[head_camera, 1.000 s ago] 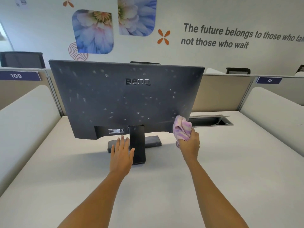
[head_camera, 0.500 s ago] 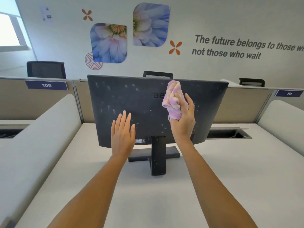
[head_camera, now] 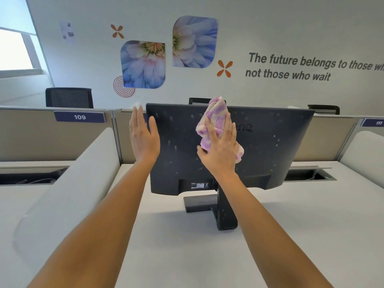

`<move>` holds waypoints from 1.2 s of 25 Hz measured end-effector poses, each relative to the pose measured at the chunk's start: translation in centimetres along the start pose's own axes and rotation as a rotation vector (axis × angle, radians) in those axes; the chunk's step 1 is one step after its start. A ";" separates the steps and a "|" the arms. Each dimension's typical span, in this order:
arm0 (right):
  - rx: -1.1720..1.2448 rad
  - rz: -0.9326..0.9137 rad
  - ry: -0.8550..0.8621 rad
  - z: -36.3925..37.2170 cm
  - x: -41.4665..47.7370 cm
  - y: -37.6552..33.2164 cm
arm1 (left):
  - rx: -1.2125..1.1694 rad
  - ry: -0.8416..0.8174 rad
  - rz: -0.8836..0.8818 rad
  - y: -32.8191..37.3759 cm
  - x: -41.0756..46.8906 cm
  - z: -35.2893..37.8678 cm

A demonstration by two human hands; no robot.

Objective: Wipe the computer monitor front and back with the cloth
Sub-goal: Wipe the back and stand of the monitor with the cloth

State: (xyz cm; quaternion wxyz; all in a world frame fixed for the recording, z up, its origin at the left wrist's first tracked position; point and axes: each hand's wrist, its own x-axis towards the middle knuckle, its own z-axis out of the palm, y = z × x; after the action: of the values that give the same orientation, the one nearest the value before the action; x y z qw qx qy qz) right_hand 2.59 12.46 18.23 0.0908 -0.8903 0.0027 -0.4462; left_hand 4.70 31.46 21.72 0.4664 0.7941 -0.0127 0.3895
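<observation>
The right hand (head_camera: pixel 220 150), fingers spread flat, presses the cloth (head_camera: pixel 216 113) on the monitor (head_camera: pixel 270 146) back near its top edge. The left hand (head_camera: pixel 143 140), fingers straight, overlaps the monitor's left edge.

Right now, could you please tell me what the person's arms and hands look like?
Both arms are bare, with no sleeves in view. The left hand and right hand wear no gloves, watch, bracelet or ring that shows.

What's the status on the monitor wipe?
Right hand presses cloth on monitor back, near top. Left hand open at left edge. Specks across panel; nothing blocking.
</observation>
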 end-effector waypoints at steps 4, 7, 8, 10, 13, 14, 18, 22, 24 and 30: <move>0.075 0.067 0.090 0.0 0.6 -1.1 | -0.414 -0.120 -0.314 -1.2 0.3 0.2; 0.076 0.094 0.230 0.4 1.1 -1.6 | -0.661 -0.148 -0.468 -1.7 0.3 -0.2; 0.063 0.095 0.257 0.7 1.1 -1.8 | -0.703 -0.163 -0.498 -1.9 0.3 -0.4; 0.014 0.036 0.283 1.1 1.1 -2.0 | -0.747 -0.193 -0.528 -2.1 0.0 -0.8; -0.087 -0.195 0.295 1.7 0.6 -1.4 | -0.811 -0.201 -0.557 -2.2 -0.6 -1.1; -0.117 -0.293 0.301 1.9 0.3 -1.1 | -0.822 -0.207 -0.563 -2.2 -0.6 -1.2; -0.207 -0.409 0.219 1.0 0.8 0.0 | -0.821 -0.227 -0.553 -2.8 -0.2 -1.3; -0.048 -0.023 0.164 -1.0 4.6 -1.5 | -0.793 -0.239 -0.547 -3.2 0.2 -1.3; -0.064 -0.070 0.180 -0.2 4.3 -3.1 | -0.784 -0.234 -0.542 -3.5 0.4 -1.4; -0.144 -0.520 0.239 2.1 1.4 -2.8 | -0.784 -0.221 -0.553 -4.0 0.7 -1.6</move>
State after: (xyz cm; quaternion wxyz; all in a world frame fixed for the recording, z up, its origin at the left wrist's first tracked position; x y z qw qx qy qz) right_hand 4.87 15.44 18.55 -0.0911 -0.8065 -0.1832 -0.5547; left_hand 5.74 35.18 19.64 0.8118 0.5692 0.0034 0.1304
